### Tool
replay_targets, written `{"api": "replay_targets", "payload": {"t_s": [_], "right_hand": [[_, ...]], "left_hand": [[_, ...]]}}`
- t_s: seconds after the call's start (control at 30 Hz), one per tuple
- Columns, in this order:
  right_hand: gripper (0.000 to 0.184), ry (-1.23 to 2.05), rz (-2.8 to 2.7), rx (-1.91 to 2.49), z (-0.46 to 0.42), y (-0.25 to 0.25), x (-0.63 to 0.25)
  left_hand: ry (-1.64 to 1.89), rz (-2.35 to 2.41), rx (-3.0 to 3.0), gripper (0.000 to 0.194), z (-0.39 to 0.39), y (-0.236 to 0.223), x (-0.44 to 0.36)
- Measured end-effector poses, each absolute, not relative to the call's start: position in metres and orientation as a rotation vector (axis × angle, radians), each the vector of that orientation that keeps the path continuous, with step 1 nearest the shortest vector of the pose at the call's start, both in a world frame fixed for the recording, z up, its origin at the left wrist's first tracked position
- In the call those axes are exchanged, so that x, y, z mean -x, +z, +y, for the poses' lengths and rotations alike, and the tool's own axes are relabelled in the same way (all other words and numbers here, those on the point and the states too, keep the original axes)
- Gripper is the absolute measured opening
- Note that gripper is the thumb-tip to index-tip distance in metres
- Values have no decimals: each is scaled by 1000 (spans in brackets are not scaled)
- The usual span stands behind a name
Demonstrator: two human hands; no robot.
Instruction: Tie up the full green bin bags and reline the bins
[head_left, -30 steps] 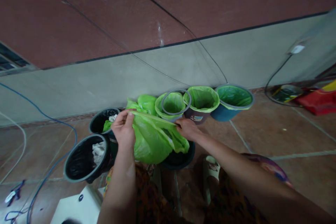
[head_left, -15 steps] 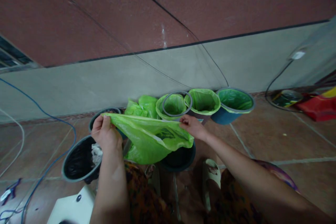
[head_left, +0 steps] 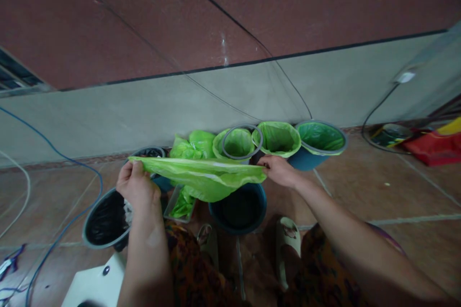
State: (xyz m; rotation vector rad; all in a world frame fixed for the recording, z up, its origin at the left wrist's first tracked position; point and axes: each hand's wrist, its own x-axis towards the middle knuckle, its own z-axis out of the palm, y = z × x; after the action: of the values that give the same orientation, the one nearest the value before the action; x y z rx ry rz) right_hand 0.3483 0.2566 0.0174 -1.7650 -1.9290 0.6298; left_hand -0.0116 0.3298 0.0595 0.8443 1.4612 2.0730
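Observation:
My left hand [head_left: 136, 187] and my right hand [head_left: 280, 171] each pinch one end of a light green plastic bag [head_left: 201, 177]. The bag is stretched out flat and wide between them, above a dark blue bucket [head_left: 238, 208] with no liner in it. Both hands are closed on the bag's edge. Below the bag, a small tray holds more green bags [head_left: 182, 204].
Three buckets lined with green bags [head_left: 279, 137] stand against the wall, one with a grey ring [head_left: 241, 141] on top. Black-lined buckets [head_left: 106, 218] sit to the left. A knotted green bag [head_left: 196, 145] lies behind. Blue cables [head_left: 65, 235] run along the tiled floor; a white stool [head_left: 93, 288] is close by.
My hands moved apart and the green bag was pulled from a hanging bunch into a flat, wide strip. The blue bucket below came into view.

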Motion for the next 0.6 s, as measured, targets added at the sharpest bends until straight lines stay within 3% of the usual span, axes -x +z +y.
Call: {"api": "replay_targets", "payload": {"t_s": [0.27,0.43,0.6], "right_hand": [[20,197,-1518,2080,261,18,-370],[15,538,-1007,1722,265,24,-388],[25,690,-735,1473,264,28,-393]], "left_hand": [[2100,1482,-823,30,330,59,12],[2101,1440,-846,35,330,59,7],[2066,1404,-853,38,330,55,1]]}}
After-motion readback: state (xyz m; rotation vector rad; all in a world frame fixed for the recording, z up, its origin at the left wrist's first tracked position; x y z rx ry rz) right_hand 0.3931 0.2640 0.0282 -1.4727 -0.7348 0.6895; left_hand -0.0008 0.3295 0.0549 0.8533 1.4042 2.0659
